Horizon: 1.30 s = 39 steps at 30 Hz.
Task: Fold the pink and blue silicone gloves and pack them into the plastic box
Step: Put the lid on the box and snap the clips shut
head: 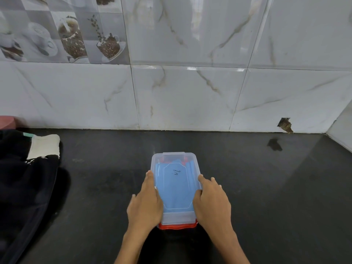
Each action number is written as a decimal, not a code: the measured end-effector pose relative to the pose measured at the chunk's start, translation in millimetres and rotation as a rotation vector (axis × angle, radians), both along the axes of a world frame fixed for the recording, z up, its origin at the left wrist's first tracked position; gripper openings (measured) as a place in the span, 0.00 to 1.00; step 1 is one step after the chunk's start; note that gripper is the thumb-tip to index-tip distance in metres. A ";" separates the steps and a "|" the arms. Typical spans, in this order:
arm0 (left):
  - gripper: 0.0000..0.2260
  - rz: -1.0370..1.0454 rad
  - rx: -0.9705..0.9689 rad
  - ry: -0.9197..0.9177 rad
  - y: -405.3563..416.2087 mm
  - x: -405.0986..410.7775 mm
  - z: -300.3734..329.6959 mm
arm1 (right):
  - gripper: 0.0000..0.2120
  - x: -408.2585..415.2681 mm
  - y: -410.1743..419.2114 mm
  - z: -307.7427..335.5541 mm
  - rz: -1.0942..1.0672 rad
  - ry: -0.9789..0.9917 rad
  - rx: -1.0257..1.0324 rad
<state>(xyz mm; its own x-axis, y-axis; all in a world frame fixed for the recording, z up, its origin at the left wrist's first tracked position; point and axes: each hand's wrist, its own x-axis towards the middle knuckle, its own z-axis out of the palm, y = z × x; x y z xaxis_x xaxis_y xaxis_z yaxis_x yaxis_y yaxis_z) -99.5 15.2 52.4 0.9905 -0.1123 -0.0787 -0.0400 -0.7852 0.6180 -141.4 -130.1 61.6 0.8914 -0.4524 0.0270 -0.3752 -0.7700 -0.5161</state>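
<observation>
Our left hand (145, 204) lies flat along the left side of the box (176, 189), fingers (150, 180) straight and close together, the thumb tucked toward the lid's (177, 212) edge. Our right hand (212, 202) mirrors it on the right side, its fingers (202, 181) a little spread and pressed against the rim. Neither hand is clamped around anything; both press or steady the box from its two long sides.

Between our fingers, through the clear lid, we see the blue glove (171, 195) lying flat and filling most of the inside. Beyond our fingertips, at the far end, a bit of red-pink shows under the lid, which we take for the pink glove (165, 160), though it is too hidden to be sure. Just behind our palms, a red edge (178, 226) sticks out beneath the near end.

We judge the folding and packing done and the lid on; what is left, at most, is snapping it fully down.

Outward, the box sits on a dark counter (266, 197), with dark cloth (24, 178) well off to our left.
</observation>
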 end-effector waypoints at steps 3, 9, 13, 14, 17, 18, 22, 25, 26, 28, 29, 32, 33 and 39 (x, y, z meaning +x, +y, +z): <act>0.27 -0.019 0.368 -0.088 -4.5 2.5 10.6 | 0.23 2.6 3.9 3.3 0.061 0.089 -0.175; 0.21 -0.063 0.749 -0.064 -16.4 18.6 35.6 | 0.19 24.3 11.6 23.8 0.084 0.253 -0.291; 0.17 -0.033 0.661 -0.010 -27.7 57.7 57.8 | 0.27 72.1 8.7 28.5 0.136 0.184 -0.245; 0.17 -0.013 0.574 -0.010 -29.9 68.4 59.4 | 0.27 85.6 5.4 26.7 0.152 0.139 -0.238; 0.18 0.067 0.345 -0.006 -34.9 93.3 50.8 | 0.24 116.3 -8.1 18.4 0.186 0.097 -0.171; 0.20 0.084 0.306 0.020 -36.0 98.5 46.0 | 0.25 121.8 -11.4 16.0 0.192 0.110 -0.144; 0.24 0.076 0.203 0.081 -38.0 110.9 27.6 | 0.28 129.0 -14.1 9.6 0.153 0.072 0.020; 0.22 0.077 0.197 0.006 -37.5 117.8 17.3 | 0.24 133.9 -15.6 4.6 0.127 0.017 0.048; 0.21 0.078 0.192 -0.013 -37.1 119.2 14.4 | 0.24 135.6 -16.6 3.0 0.124 0.011 0.058; 0.20 0.077 0.178 -0.040 -36.6 122.3 9.8 | 0.23 138.3 -18.7 0.6 0.129 0.008 0.070; 0.19 0.077 0.167 -0.045 -36.3 124.0 8.0 | 0.22 139.8 -19.7 -1.0 0.133 0.005 0.073; 0.17 0.078 0.150 -0.030 -35.5 128.6 5.1 | 0.22 142.9 -21.8 -5.9 0.131 -0.001 0.082; 0.15 0.075 0.149 -0.023 -35.2 130.2 4.7 | 0.22 144.1 -22.2 -7.3 0.130 -0.006 0.088; 0.19 0.130 0.109 0.004 -36.3 133.6 1.9 | 0.24 144.0 -21.2 -11.4 0.115 -0.029 0.024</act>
